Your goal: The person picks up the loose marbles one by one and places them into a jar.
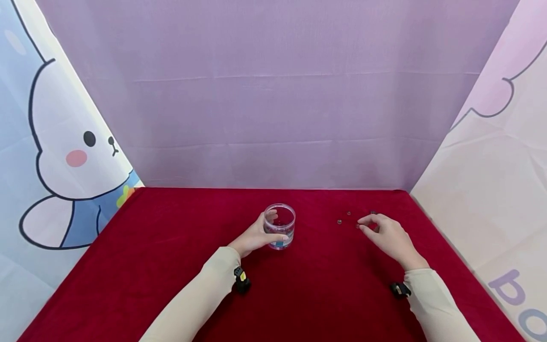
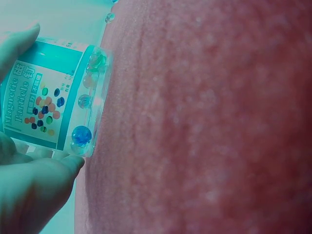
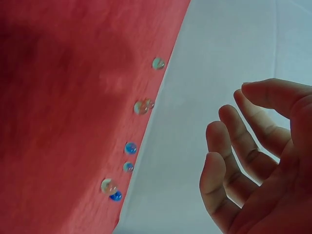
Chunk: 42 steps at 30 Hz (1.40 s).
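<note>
Gripping the clear jar [image 1: 279, 226] near the middle of the red cloth [image 1: 171, 266], my left hand [image 1: 254, 237] steadies it; my right hand [image 1: 386, 235] hovers, fingers relaxed, holding nothing, over loose beads [image 1: 348, 213] to the jar's right. At the left wrist, beads sit low inside the jar [image 2: 53, 97]; a loosened hold could tip it. At the right wrist, beads [image 3: 130, 147] lie scattered, and I judge a nudge rolls them away.
</note>
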Each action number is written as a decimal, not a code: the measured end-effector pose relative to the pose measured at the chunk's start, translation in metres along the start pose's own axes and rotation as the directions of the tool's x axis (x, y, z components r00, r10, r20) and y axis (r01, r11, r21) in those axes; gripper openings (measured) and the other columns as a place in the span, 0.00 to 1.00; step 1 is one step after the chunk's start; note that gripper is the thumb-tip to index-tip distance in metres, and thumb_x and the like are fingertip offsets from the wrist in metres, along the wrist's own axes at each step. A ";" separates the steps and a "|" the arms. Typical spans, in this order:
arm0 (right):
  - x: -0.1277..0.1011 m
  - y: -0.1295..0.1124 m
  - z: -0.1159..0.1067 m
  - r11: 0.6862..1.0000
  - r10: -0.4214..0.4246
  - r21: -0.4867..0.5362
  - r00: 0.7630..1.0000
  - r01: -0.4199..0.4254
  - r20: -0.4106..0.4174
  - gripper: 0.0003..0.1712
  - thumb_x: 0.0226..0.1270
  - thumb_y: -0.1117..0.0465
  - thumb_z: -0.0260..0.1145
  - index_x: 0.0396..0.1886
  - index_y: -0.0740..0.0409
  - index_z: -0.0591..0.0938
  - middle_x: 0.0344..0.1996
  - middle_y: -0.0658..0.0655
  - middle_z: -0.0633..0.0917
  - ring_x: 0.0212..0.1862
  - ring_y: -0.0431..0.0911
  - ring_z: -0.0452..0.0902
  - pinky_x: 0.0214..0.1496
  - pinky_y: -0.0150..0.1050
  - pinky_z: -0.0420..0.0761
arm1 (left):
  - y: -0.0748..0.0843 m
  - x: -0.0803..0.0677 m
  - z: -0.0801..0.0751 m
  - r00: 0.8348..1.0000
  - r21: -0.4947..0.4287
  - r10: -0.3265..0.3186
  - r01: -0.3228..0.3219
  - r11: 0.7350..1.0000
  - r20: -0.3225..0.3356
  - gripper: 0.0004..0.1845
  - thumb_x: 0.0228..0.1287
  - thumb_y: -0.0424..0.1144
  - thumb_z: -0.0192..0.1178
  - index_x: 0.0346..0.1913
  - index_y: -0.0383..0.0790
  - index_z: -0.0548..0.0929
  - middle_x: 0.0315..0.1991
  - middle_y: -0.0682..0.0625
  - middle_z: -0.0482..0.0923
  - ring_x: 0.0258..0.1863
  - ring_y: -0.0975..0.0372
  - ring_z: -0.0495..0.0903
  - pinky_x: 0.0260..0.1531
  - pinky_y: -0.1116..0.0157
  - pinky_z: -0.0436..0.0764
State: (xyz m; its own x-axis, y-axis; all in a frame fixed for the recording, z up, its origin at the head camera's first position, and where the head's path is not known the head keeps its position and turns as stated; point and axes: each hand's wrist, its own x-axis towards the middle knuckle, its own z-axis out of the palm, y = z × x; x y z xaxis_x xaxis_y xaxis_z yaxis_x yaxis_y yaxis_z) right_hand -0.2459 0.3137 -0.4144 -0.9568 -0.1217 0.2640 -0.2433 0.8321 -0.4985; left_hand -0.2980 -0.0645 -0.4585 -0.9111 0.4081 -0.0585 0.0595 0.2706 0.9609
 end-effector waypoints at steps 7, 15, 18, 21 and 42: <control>-0.002 0.011 -0.004 0.999 0.039 -0.007 0.999 -0.039 0.026 0.14 0.71 0.57 0.66 0.53 0.54 0.85 0.48 0.57 0.83 0.32 0.46 0.74 0.28 0.41 0.73 | 0.002 0.000 0.000 1.000 0.000 0.002 -0.002 1.000 -0.003 0.54 0.54 0.51 0.76 0.77 0.48 0.54 0.74 0.52 0.59 0.72 0.54 0.58 0.66 0.46 0.67; -0.001 0.026 -0.008 0.998 0.066 0.010 0.997 -0.066 0.049 0.15 0.72 0.58 0.65 0.54 0.58 0.84 0.50 0.63 0.83 0.31 0.47 0.73 0.31 0.41 0.74 | 0.001 0.000 -0.001 1.000 -0.005 0.001 -0.001 1.000 -0.002 0.53 0.55 0.50 0.76 0.77 0.47 0.53 0.74 0.51 0.58 0.72 0.53 0.58 0.66 0.46 0.67; -0.001 0.033 -0.009 0.995 0.101 0.006 0.993 -0.101 0.060 0.16 0.72 0.57 0.64 0.55 0.59 0.84 0.48 0.63 0.83 0.31 0.47 0.71 0.31 0.41 0.73 | 0.001 0.000 -0.001 1.000 -0.002 -0.003 0.003 1.000 -0.004 0.53 0.54 0.50 0.76 0.77 0.48 0.54 0.74 0.51 0.59 0.72 0.53 0.58 0.66 0.46 0.68; 0.001 0.040 -0.010 0.990 0.141 -0.010 0.987 -0.141 0.074 0.18 0.73 0.55 0.63 0.56 0.58 0.83 0.43 0.59 0.83 0.32 0.48 0.72 0.31 0.41 0.72 | 0.000 0.000 -0.001 1.000 0.001 -0.006 0.006 1.000 -0.007 0.53 0.54 0.51 0.76 0.77 0.49 0.54 0.74 0.52 0.59 0.72 0.54 0.58 0.66 0.46 0.68; 0.002 0.059 -0.016 0.976 0.217 -0.078 0.950 -0.204 0.223 0.22 0.72 0.56 0.63 0.59 0.66 0.80 0.54 0.72 0.79 0.54 0.68 0.74 0.48 0.64 0.76 | -0.001 0.000 0.000 1.000 -0.004 -0.004 0.004 1.000 -0.004 0.53 0.53 0.52 0.77 0.76 0.50 0.54 0.74 0.53 0.59 0.72 0.54 0.58 0.65 0.46 0.69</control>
State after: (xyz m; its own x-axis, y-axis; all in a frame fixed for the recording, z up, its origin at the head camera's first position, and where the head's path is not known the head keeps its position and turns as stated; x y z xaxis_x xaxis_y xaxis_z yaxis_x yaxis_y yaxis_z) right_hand -0.2593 0.3710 -0.4304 -0.9976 -0.0555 -0.0410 -0.0294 0.8791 -0.4757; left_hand -0.2979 -0.0645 -0.4594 -0.9128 0.4038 -0.0613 0.0542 0.2686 0.9617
